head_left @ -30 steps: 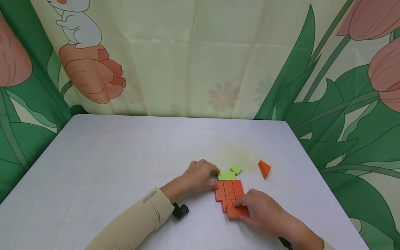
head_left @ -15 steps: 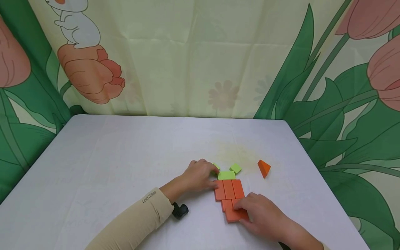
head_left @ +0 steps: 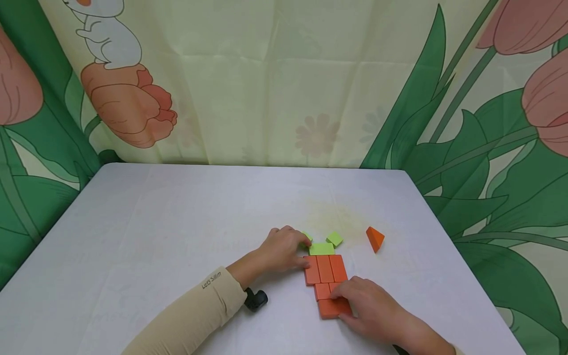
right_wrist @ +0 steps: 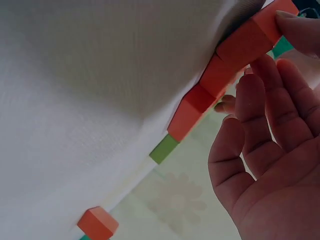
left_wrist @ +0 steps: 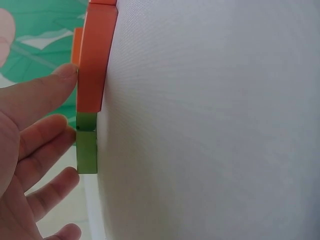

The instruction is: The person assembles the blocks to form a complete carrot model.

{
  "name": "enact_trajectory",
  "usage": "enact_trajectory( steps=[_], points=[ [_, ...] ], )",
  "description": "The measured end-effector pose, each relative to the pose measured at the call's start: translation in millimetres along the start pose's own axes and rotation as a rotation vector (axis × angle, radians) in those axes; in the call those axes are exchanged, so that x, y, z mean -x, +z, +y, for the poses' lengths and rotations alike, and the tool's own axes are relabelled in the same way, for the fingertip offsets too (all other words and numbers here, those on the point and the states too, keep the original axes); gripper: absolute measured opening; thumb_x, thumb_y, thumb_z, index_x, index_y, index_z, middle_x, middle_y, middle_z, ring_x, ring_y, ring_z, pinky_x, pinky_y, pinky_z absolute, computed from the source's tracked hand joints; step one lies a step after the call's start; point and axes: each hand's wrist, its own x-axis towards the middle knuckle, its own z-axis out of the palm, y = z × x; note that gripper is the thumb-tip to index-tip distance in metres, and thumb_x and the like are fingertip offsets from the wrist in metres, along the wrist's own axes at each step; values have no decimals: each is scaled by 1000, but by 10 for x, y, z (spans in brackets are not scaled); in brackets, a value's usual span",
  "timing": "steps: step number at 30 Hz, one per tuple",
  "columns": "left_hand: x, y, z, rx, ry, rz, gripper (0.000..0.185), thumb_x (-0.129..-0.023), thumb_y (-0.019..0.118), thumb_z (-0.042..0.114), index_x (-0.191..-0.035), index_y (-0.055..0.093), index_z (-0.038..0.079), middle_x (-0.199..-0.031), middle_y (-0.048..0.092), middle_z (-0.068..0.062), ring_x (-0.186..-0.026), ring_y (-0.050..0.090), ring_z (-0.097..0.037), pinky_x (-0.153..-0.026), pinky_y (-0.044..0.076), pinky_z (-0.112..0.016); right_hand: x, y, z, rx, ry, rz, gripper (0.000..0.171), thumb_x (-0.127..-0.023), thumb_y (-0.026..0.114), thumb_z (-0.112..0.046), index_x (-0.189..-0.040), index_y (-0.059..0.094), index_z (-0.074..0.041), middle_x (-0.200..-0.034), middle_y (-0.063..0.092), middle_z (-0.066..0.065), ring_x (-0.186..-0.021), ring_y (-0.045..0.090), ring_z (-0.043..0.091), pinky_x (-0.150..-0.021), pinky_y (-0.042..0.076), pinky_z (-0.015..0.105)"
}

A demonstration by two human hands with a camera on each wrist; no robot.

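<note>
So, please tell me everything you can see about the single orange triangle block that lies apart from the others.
The orange triangle block is a small wedge of matt orange, perhaps foam or painted wood, with a triangular face and flat sides. It rests alone on the white table, right of the small green blocks and beyond the orange arrangement. Nothing touches it; both hands are away from it. The right wrist view shows it too.

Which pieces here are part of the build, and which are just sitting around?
In the build:
- three upright orange blocks, left hand touching
- flat orange block under right hand
- green blocks on top

Lying about:
- orange wedge, apart to the right
- white table
- floral curtain
</note>
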Motion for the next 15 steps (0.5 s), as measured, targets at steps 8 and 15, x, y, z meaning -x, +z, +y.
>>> enact_trajectory(
  steps=[8,15],
  points=[
    [6,4,7,-9,3,1,44,-85,80,41,-122,71,19,-122,67,8,-120,53,-21,-98,39,-49,-7,32,-3,10,18,-2,30,-82,82,-21,-109,69,-18,-102,61,-18,-93,56,6,-82,52,33],
    [4,6,11,-3,-4,3,44,-85,80,41,-122,71,19,-122,67,9,-121,53,-20,-99,38,-50,-7,38,-13,9,26,-2,31,-82,83,-22,-109,68,-19,-103,61,-18,-94,56,7,-83,52,34]
  ],
)
